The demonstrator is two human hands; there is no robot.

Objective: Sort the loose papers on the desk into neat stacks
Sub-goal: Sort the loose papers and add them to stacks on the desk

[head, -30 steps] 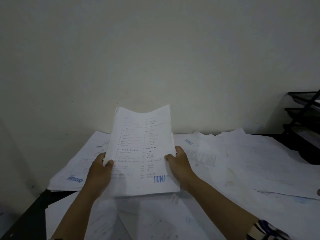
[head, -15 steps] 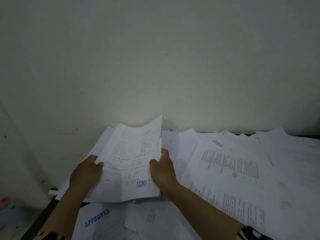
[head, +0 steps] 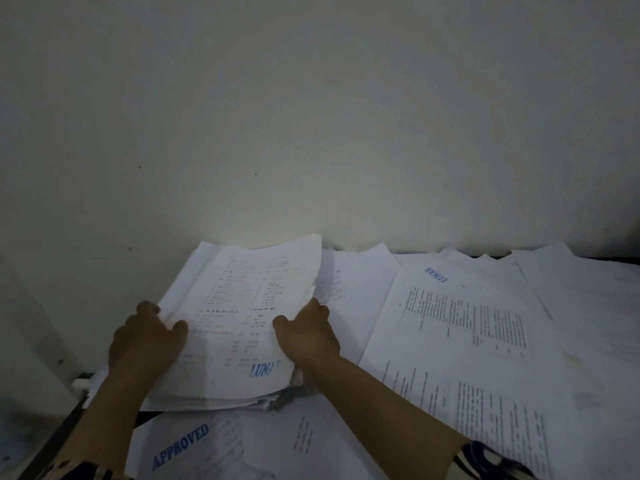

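White sheets cover nearly all of the desk (head: 69, 415), whose dark left edge shows only at the near left. Nearest lies a loose page stamped APPROVED (head: 180, 445), with more loose papers (head: 485, 341) spread flat toward the right edge and back to the wall. Just beyond the stamped page sits the bundle of papers (head: 239, 327), its top sheet marked with a blue LUNAS stamp, at the desk's far left corner. A second ago this bundle was held up off the surface and nearer the middle; now it has come down and to the left, its near edge resting on the sheets below while its far edge curls up against the wall. The left hand (head: 147, 337) grips its left edge, thumb on top, and the right hand (head: 306, 337) grips the right edge the same way; the fingers underneath are hidden, so how firmly is hard to say. This looks like one stack being founded at that corner, its lower edges uneven. Most of the sorting remains.
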